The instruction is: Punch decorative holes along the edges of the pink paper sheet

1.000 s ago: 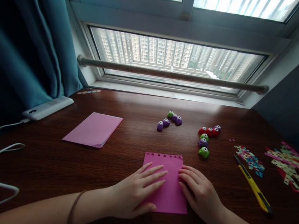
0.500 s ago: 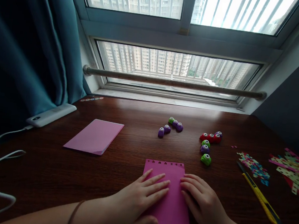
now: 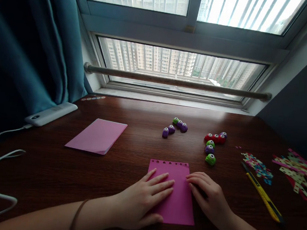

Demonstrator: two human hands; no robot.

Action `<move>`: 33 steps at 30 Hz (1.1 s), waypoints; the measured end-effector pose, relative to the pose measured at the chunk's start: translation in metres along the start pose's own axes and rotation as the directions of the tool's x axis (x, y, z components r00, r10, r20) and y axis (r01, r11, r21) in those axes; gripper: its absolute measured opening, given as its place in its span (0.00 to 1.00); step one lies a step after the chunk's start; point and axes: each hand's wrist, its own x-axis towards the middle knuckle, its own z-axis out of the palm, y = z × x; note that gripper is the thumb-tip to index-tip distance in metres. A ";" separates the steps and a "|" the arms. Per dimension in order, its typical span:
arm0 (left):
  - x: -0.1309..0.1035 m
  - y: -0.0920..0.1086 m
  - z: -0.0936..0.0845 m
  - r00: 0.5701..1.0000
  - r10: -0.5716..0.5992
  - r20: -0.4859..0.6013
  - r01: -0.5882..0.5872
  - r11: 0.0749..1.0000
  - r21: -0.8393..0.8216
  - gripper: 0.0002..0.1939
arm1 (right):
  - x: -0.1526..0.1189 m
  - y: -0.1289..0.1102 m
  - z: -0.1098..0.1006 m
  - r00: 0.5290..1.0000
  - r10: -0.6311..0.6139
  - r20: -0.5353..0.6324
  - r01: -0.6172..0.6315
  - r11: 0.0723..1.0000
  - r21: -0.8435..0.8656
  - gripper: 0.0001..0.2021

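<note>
While fingers spread, both hands [image 3: 143,200] seemingly press pink paper [image 3: 177,206].

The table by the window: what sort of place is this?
Probably a room at home, high up: a blue curtain, tower blocks outside the window, and paper strips on the table.

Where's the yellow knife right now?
In the head view, the knife lies on the table to the right of the right hand, its tip by the confetti.
</note>
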 end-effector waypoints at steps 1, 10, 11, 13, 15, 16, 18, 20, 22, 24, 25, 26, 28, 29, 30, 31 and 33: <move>0.000 0.000 0.000 1.000 -0.004 0.004 0.004 1.000 0.006 0.32 | 0.002 0.001 -0.001 1.000 -0.008 -0.009 0.008 1.000 -0.002 0.09; -0.002 0.002 0.001 1.000 0.004 -0.026 -0.003 0.999 0.040 0.32 | 0.093 0.015 0.007 0.996 -0.090 -0.014 0.081 0.951 -0.298 0.09; -0.002 0.002 0.001 1.000 0.003 -0.029 -0.002 0.999 0.041 0.32 | 0.109 0.015 0.011 0.997 -0.080 -0.015 0.071 0.942 -0.329 0.11; -0.003 0.002 0.002 0.999 -0.001 -0.034 0.002 0.999 0.040 0.32 | 0.139 0.013 0.021 0.998 -0.056 -0.002 0.051 0.915 -0.400 0.15; -0.003 0.002 0.002 0.999 -0.003 -0.034 0.004 0.999 0.035 0.32 | 0.162 0.011 0.034 0.998 0.022 -0.055 -0.045 0.877 -0.478 0.15; -0.003 0.002 0.003 0.999 -0.003 -0.034 0.004 0.999 0.033 0.32 | 0.171 0.010 0.040 0.995 0.064 -0.081 -0.097 0.853 -0.512 0.16; -0.004 0.002 0.002 0.999 0.000 -0.038 0.001 0.999 0.032 0.32 | 0.184 0.010 0.053 0.985 0.131 -0.114 -0.173 0.806 -0.566 0.20; -0.005 0.002 0.001 0.999 0.005 -0.042 -0.004 0.999 0.033 0.31 | 0.190 0.010 0.062 0.980 0.162 -0.113 -0.198 0.778 -0.596 0.18; -0.005 0.002 0.001 0.999 0.008 -0.047 -0.006 0.999 0.035 0.31 | 0.190 0.010 0.065 0.981 0.169 -0.097 -0.193 0.773 -0.604 0.13; -0.006 0.002 0.002 0.998 0.007 -0.056 -0.005 0.999 0.042 0.31 | 0.183 0.009 0.060 0.984 0.160 -0.083 -0.178 0.789 -0.588 0.09; -0.006 0.002 0.003 0.998 0.003 -0.068 0.001 0.999 0.050 0.32 | 0.175 0.008 0.054 0.986 0.150 -0.079 -0.168 0.803 -0.571 0.09; -0.005 0.001 0.004 0.996 -0.007 -0.089 0.013 0.998 0.065 0.32 | 0.166 0.007 0.048 0.988 0.136 -0.072 -0.153 0.822 -0.549 0.09; -0.005 -0.001 0.008 0.985 -0.053 -0.166 0.071 0.991 0.110 0.32 | 0.139 0.005 0.032 0.993 0.107 -0.057 -0.121 0.864 -0.488 0.12; -0.004 -0.002 0.010 0.971 -0.087 -0.223 0.120 0.983 0.136 0.33 | 0.124 0.005 0.024 0.995 0.092 -0.046 -0.103 0.886 -0.452 0.14; -0.003 -0.004 0.012 0.951 -0.124 -0.282 0.174 0.971 0.161 0.34 | 0.108 0.006 0.016 0.996 0.082 -0.039 -0.090 0.905 -0.417 0.15; -0.002 -0.007 0.013 0.929 -0.161 -0.334 0.231 0.956 0.180 0.36 | 0.092 0.008 0.008 0.997 0.072 -0.034 -0.080 0.919 -0.387 0.14; 0.001 -0.012 0.016 0.887 -0.234 -0.399 0.330 0.924 0.191 0.42 | 0.062 0.013 -0.003 0.997 0.046 -0.063 -0.060 0.969 -0.241 0.11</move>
